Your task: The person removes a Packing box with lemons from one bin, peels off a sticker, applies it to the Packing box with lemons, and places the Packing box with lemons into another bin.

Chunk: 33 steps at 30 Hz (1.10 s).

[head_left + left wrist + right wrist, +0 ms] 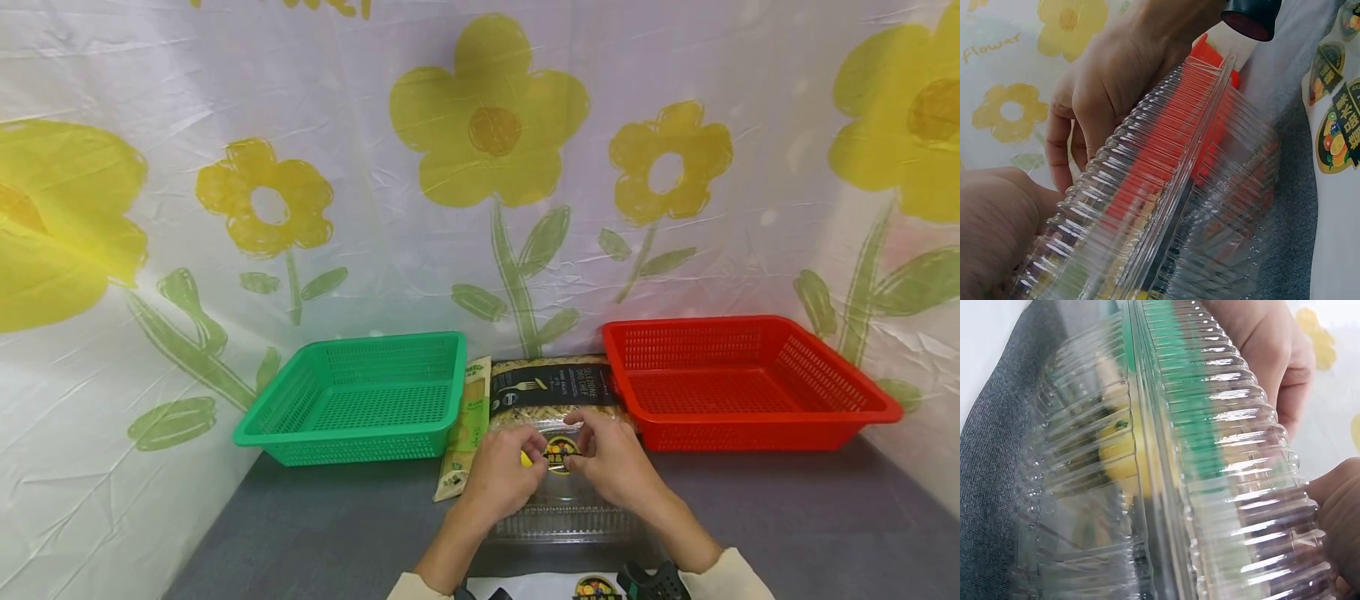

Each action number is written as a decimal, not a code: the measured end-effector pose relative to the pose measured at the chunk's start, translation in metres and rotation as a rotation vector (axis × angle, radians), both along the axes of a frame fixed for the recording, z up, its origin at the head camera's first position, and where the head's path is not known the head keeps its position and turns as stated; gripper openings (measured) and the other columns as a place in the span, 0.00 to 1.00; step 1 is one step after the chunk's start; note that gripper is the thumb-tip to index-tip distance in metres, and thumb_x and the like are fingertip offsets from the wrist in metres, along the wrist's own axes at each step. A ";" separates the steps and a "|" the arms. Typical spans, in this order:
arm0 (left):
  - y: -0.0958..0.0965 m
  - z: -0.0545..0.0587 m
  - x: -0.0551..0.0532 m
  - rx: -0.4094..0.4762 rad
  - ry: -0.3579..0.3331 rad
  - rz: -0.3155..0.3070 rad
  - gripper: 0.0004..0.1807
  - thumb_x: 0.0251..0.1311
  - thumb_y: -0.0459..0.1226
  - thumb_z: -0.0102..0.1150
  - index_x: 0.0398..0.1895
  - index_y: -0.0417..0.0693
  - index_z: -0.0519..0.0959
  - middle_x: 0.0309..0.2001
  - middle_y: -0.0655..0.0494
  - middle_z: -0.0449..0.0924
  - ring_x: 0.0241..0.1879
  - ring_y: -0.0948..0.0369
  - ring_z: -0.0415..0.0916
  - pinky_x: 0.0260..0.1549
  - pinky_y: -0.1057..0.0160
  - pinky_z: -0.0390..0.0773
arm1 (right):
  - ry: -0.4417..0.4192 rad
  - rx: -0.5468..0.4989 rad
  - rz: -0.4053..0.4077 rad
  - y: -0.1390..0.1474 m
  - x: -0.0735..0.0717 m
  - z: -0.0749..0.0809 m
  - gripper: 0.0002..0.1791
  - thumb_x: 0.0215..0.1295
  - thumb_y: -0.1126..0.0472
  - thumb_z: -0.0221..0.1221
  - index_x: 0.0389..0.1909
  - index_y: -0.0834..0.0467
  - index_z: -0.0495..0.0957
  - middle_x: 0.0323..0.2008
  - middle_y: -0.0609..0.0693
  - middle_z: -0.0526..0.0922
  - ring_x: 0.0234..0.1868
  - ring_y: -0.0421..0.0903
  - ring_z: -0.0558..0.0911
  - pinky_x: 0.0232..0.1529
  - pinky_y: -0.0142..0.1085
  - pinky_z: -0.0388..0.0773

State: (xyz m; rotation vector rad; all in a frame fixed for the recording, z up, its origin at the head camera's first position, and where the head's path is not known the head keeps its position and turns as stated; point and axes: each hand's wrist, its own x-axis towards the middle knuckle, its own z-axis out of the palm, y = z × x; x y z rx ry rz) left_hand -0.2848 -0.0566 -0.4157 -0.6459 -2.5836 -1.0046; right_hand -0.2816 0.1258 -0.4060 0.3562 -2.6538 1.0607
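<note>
A clear plastic clamshell box with ribbed sides lies in front of me, its lid down. Over the middle of its lid is a round fruit-printed sticker with a black banner. My left hand pinches the sticker's left edge with bent fingers. At the opposite edge, my right hand holds it between thumb and fingers, the index finger raised. Whether the sticker lies flat on the lid is hard to tell. Inside the box is a yellow rounded thing with a green spot, blurred by the plastic.
A white sheet of matching stickers lies at the near edge. Behind the box are a bag of pasta and a slim green-and-tan packet. A green basket stands left, a red basket right. A flower-printed cloth hangs behind.
</note>
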 end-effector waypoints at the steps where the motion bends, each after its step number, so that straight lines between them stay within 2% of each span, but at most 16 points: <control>1: 0.000 0.000 0.000 -0.001 -0.002 0.000 0.06 0.52 0.30 0.66 0.32 0.49 0.84 0.24 0.66 0.80 0.29 0.64 0.76 0.28 0.68 0.72 | 0.005 -0.005 0.008 0.000 0.000 0.000 0.28 0.47 0.70 0.77 0.52 0.58 0.81 0.27 0.45 0.77 0.25 0.42 0.73 0.27 0.35 0.73; 7: 0.000 -0.001 0.000 -0.008 -0.018 0.003 0.05 0.53 0.31 0.66 0.33 0.49 0.85 0.24 0.66 0.80 0.29 0.65 0.75 0.28 0.68 0.72 | 0.002 -0.061 0.111 0.002 0.002 -0.001 0.29 0.49 0.75 0.73 0.54 0.59 0.80 0.28 0.45 0.78 0.25 0.42 0.76 0.26 0.32 0.77; 12: 0.000 0.000 0.001 -0.025 -0.010 0.009 0.05 0.54 0.31 0.67 0.34 0.48 0.85 0.24 0.66 0.80 0.29 0.65 0.75 0.28 0.68 0.73 | 0.028 -0.062 0.191 0.004 0.003 -0.002 0.25 0.51 0.77 0.70 0.52 0.59 0.80 0.28 0.43 0.82 0.28 0.40 0.80 0.32 0.30 0.80; 18: 0.001 0.001 0.002 -0.070 0.004 0.030 0.05 0.54 0.31 0.67 0.34 0.48 0.86 0.24 0.66 0.80 0.29 0.65 0.75 0.29 0.68 0.73 | 0.026 -0.070 0.196 0.003 0.003 -0.002 0.24 0.51 0.78 0.68 0.50 0.59 0.81 0.33 0.46 0.87 0.33 0.40 0.83 0.35 0.32 0.82; 24: 0.003 0.000 0.003 -0.081 0.003 0.058 0.05 0.55 0.33 0.67 0.34 0.48 0.87 0.24 0.68 0.78 0.30 0.66 0.73 0.29 0.68 0.72 | 0.026 -0.052 0.181 0.002 0.003 0.000 0.23 0.52 0.78 0.68 0.49 0.59 0.81 0.36 0.47 0.88 0.38 0.44 0.85 0.39 0.40 0.83; 33: 0.000 0.001 0.002 -0.061 -0.012 0.031 0.05 0.55 0.34 0.64 0.35 0.46 0.86 0.22 0.68 0.74 0.25 0.67 0.69 0.25 0.69 0.71 | 0.007 -0.004 0.243 0.002 0.005 -0.002 0.22 0.59 0.75 0.62 0.54 0.57 0.80 0.46 0.48 0.87 0.47 0.46 0.85 0.47 0.43 0.82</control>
